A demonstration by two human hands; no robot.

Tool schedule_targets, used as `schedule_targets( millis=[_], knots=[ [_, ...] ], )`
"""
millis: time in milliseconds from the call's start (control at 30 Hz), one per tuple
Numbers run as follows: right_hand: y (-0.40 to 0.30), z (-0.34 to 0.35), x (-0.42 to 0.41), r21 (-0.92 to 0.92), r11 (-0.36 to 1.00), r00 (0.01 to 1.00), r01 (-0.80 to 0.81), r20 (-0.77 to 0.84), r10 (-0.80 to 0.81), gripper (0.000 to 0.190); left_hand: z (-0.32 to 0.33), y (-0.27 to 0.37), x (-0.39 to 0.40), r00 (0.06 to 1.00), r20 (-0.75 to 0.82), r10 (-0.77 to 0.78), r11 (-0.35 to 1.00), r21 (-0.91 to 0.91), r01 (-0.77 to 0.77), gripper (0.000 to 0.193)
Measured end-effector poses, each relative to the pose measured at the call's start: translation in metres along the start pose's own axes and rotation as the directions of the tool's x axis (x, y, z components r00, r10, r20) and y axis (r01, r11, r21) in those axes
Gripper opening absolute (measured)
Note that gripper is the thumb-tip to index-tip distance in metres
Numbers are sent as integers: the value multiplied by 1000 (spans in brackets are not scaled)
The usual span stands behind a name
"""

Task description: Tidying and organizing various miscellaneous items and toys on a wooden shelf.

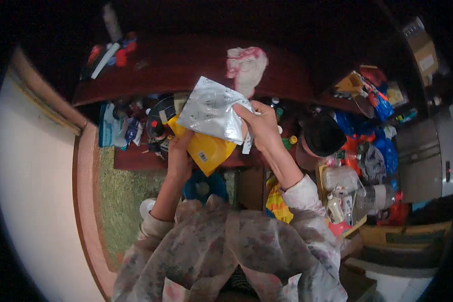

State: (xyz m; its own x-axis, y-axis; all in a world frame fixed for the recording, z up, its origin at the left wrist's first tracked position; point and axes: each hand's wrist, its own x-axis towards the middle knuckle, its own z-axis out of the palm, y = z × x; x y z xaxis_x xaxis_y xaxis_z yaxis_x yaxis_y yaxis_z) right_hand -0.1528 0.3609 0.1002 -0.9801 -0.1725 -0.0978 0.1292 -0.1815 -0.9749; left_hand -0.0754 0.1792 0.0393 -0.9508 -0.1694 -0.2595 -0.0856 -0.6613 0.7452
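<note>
My right hand [262, 122] grips a silver foil packet [211, 107] by its right edge, thumb on top. The packet bears dark printed marks and lies partly over a yellow packet [211, 151] with a barcode label. My left hand [180, 151] holds the yellow packet at its left side; some of its fingers are hidden. Both packets are held up over a dark red-brown wooden desk [136, 158]. A small white printed strip [247, 146] shows beneath my right hand.
A white and pink cloth [249, 68] lies on the upper shelf. Bottles and small items crowd the desk, with a black cap [321, 136] at right. A box of plastic containers [339, 179] stands beyond it. Below the desk is a blue bucket [204, 187]; a pale door [34, 158] is at left.
</note>
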Motion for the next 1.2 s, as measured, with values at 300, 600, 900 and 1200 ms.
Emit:
schedule_targets(
  millis=[300, 600, 900, 1200],
  knots=[
    [66, 7, -38, 93, 995, 990, -45, -132, 57, 22, 9, -21, -4, 998, -62, -19, 965, -263, 2, 45],
    [107, -26, -88, -121, 992, 993, -39, -114, 25, 33, -27, -40, 9, 997, -73, -11, 950, 309, 33, 48],
    [104, -57, -134, 160, 981, 988, -113, -90, 129, 52, 3, -84, 2, 909, 335, -246, 846, 532, 33, 36],
    [201, -182, -224, 271, 957, 524, -101, -803, 283, 41, 16, -113, 6, 939, 107, -327, 631, 764, 133, 28]
  ],
)
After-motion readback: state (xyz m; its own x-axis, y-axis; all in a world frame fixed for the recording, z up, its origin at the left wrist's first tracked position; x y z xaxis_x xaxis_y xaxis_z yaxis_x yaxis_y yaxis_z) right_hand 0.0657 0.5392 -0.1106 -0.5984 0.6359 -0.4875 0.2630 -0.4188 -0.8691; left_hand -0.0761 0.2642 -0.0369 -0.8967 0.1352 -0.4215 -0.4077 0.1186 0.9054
